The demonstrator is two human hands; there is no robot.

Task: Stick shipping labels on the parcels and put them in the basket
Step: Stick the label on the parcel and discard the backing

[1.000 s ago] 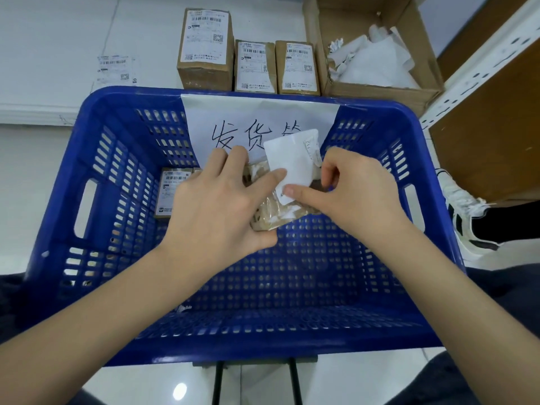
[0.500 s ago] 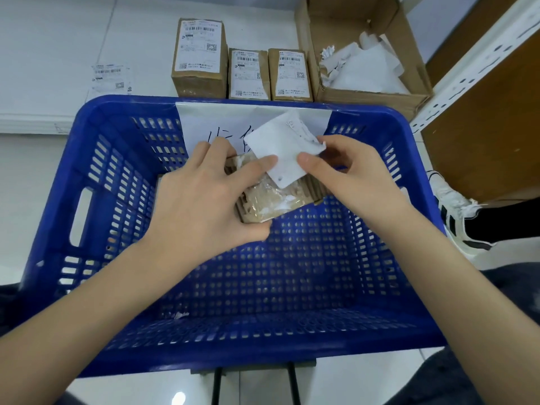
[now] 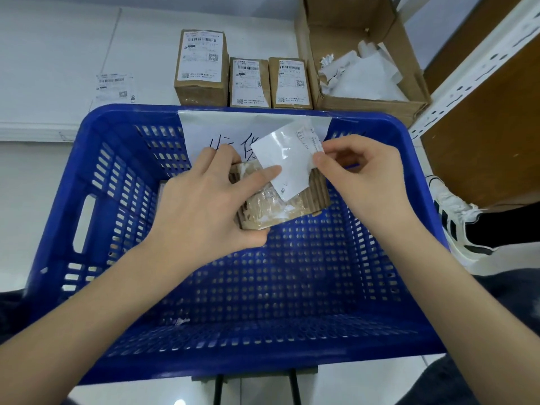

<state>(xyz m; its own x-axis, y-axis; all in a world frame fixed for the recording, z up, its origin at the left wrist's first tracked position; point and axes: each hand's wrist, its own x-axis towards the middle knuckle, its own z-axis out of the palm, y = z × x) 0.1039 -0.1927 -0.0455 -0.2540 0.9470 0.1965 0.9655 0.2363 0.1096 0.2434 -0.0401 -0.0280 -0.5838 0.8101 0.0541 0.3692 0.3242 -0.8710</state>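
Two hands working over the blue basket (image 3: 96, 159), labelling step under way, parcel not yet placed

Left of the left fingers: a loose shipping label sheet (image 3: 114, 86) lying flat on the white surface, well apart from the work; one labelled parcel (image 3: 163, 190) lying on the basket floor, mostly hidden behind the knuckles

Left hand (image 3: 201, 206) is gripping the brown parcel (image 3: 271, 207), fingers curled over its far edge, thumb clamped against the near corner, index finger lying straight across the top. The parcel is being held above the basket floor, clear tape glinting on its upper face

Between the two sets of fingers: the white shipping label (image 3: 285, 159), glossy side up, print showing at its curled far edge. Cannot tell whether its lower corner is touching the parcel top or hovering just over it

Right hand (image 3: 362, 173) is pinching the label's right edge, thumb and index pressed together on it, remaining fingers curled loosely

Beyond the fingertips: three labelled parcels (image 3: 248, 81) standing in a row, and a cardboard box (image 3: 409, 92) holding crumpled backing paper

Judgement: label is being freed or positioned. Next move calls for squaring it to the parcel face, laying it down and smoothing it, then lowering the parcel into the basket
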